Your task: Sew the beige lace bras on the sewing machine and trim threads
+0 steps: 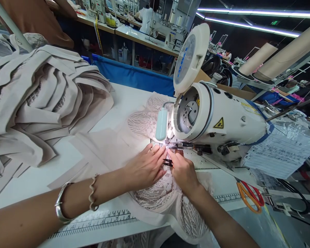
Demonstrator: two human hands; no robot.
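A pale pink lace garment (155, 196) lies under the needle area of a white sewing machine (229, 117) and hangs over the table's front edge. My left hand (146, 165) rests flat on the fabric, fingers stretched toward the needle and thumb apart. Close beside it, my right hand (184, 172) is closed, its fingertips at the cloth by the presser foot. Dark pointed tips of what look like thread snips (167, 162) stick out of the right hand toward the left; the rest is hidden in the palm. A pale green lamp (161, 124) lights the spot.
Layered fabric pieces (49, 100) are heaped at the left. Orange-and-red-handled scissors (250, 196) lie at the right. A printed ruler tape (100, 224) runs along the front edge. The machine's round cover (192, 57) is raised. Other people and machines are behind.
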